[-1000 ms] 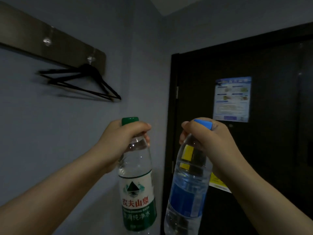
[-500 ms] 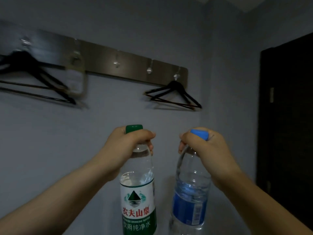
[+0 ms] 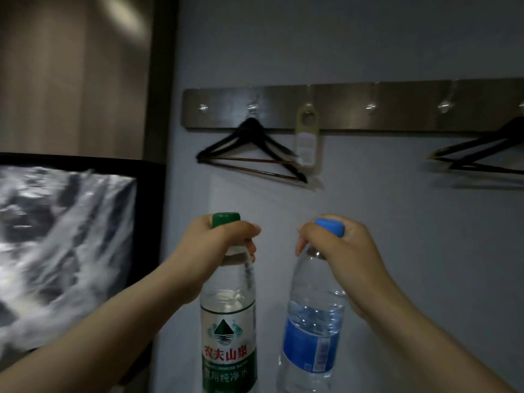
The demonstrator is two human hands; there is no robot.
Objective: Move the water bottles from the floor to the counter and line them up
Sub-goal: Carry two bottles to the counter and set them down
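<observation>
Two forearms reach forward from the bottom of the view. The left hand [image 3: 215, 245] is clamped around the neck of a green-capped bottle [image 3: 228, 321], and the right hand [image 3: 340, 251] is wrapped over the neck and cap of a blue-capped bottle [image 3: 312, 321]. Both bottles hang upright in the air, near each other but not touching. These two seem to be off the floor already, but setting them on the desk and lining them up is not yet done; neither desk nor floor is in view. Behind is a pale grey wall [image 3: 397, 251] with a metal hook rail [image 3: 340, 109], a black hanger [image 3: 249, 154], a paper door tag [image 3: 307, 143] and a second hanger [image 3: 482, 157]. Far left, a screen [image 3: 65, 245] shows a blurred picture below wood panelling [image 3: 71, 75].
</observation>
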